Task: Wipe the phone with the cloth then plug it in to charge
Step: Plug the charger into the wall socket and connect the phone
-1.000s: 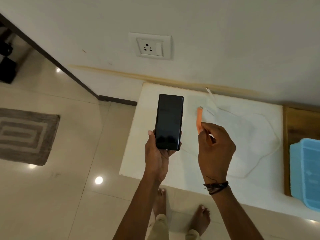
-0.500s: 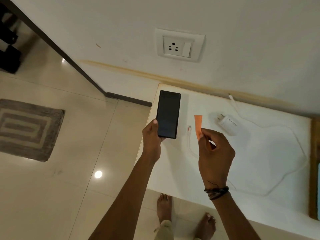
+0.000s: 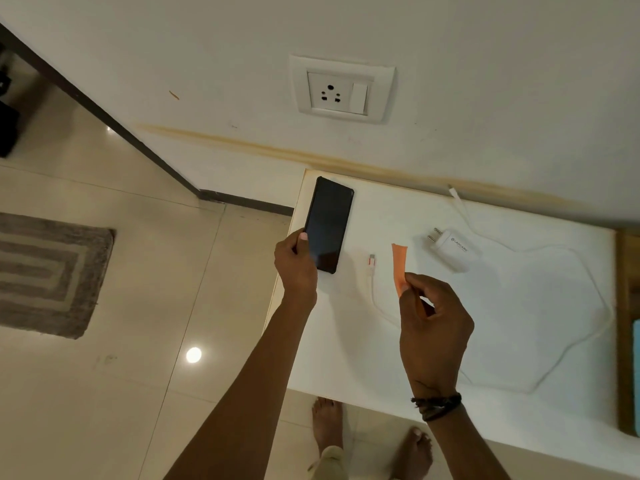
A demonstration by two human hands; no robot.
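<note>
A black phone [image 3: 329, 223] with a dark screen is over the far left corner of the white table [image 3: 502, 327]. My left hand [image 3: 296, 268] grips its lower left edge. My right hand [image 3: 431, 327] pinches a narrow orange cloth strip [image 3: 399, 266] between thumb and fingers, above the table to the right of the phone. A white charger adapter [image 3: 452, 249] lies on the table behind the strip. Its white cable [image 3: 585, 344] loops over the table, and the cable's plug end [image 3: 371, 261] lies between phone and strip.
A white wall socket with switch [image 3: 341, 90] is on the wall above the table. A wooden surface [image 3: 627, 306] with a blue box [image 3: 636, 375] is at the right edge. A grey mat [image 3: 52, 271] lies on the tiled floor at left. Bare feet show below the table edge.
My left hand has carried the phone away from me and leftward to the table's far left corner. The charger and cable plug came into plain view. My right hand still holds the orange strip.
</note>
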